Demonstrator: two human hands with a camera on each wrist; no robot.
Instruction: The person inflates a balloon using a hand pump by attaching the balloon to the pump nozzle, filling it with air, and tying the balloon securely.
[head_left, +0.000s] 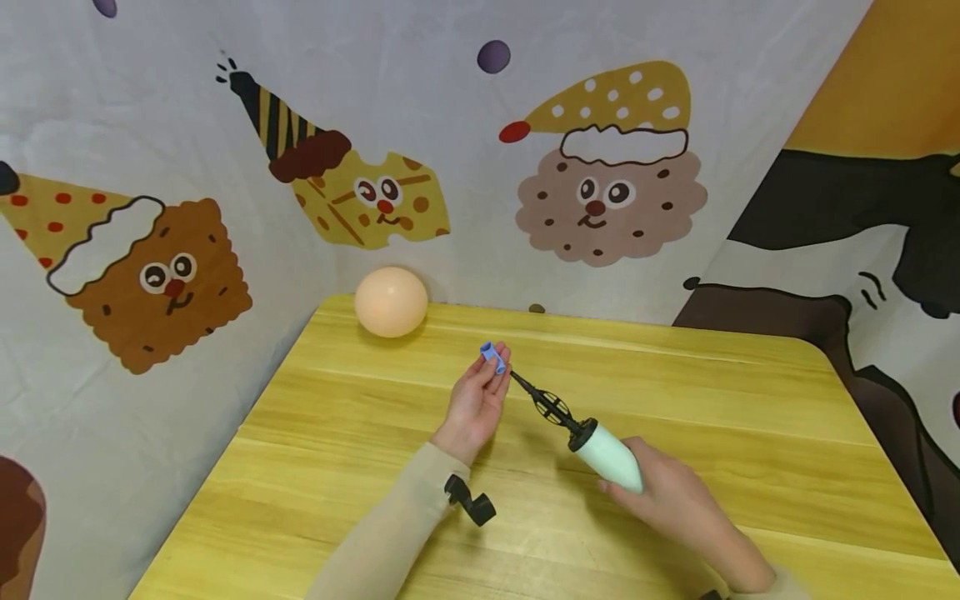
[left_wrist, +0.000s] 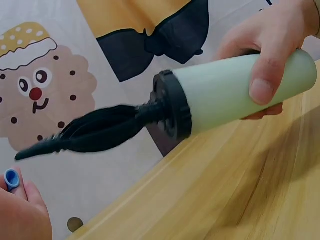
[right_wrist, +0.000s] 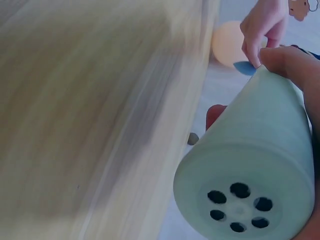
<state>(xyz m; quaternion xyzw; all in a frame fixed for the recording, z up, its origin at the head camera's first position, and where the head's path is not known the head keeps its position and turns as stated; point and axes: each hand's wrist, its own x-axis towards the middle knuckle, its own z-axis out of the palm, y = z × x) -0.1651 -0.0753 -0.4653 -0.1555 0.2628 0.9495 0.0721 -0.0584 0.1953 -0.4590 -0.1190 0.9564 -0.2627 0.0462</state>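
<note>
My left hand point(head_left: 474, 408) pinches a small, limp blue balloon point(head_left: 489, 352), its open neck showing as a ring in the left wrist view. My right hand point(head_left: 681, 498) grips the mint-green barrel of a balloon pump point(head_left: 609, 458), fingers and thumb wrapped round it. From the barrel's black collar a black ribbed nozzle point(head_left: 551, 407) points towards the left hand. In the left wrist view the nozzle tip point(left_wrist: 22, 155) lies close to the balloon's mouth point(left_wrist: 12, 179), with a small gap between. Round holes mark the pump's rear end point(right_wrist: 242, 210) in the right wrist view.
An inflated peach balloon point(head_left: 392, 302) rests at the back left corner of the wooden table point(head_left: 315, 500). Behind the table hangs a cloth point(head_left: 465, 275) printed with cartoon biscuits and cheese. A black strap mount point(head_left: 471, 502) sits on the left wrist.
</note>
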